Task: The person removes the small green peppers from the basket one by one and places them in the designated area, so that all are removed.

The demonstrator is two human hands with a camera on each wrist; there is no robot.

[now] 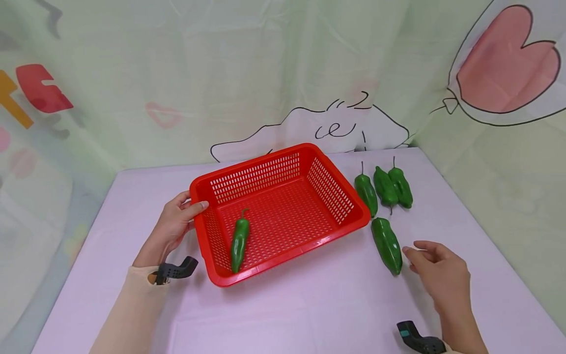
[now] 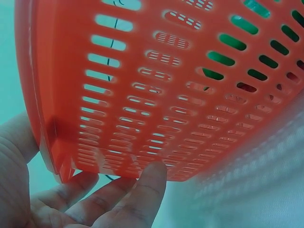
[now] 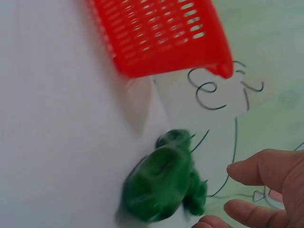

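A red plastic basket (image 1: 283,209) with slotted walls stands on the table, its left end gripped by my left hand (image 1: 177,219). The thumb lies over the rim, and in the left wrist view the fingers (image 2: 152,185) reach around the outside wall. Inside the basket, near its left end, lies one green pepper (image 1: 240,243). My right hand (image 1: 442,275) is just right of the nearest loose green pepper (image 1: 387,246), apart from it, with fingers relaxed and holding nothing. In the right wrist view a green pepper (image 3: 159,185) appears blurred, left of the fingers.
Behind that pepper lie more green peppers, one beside the basket's right corner (image 1: 366,191) and two side by side (image 1: 385,187). A pale cloth covers the table (image 1: 265,314). A printed curtain (image 1: 247,73) hangs behind and at both sides.
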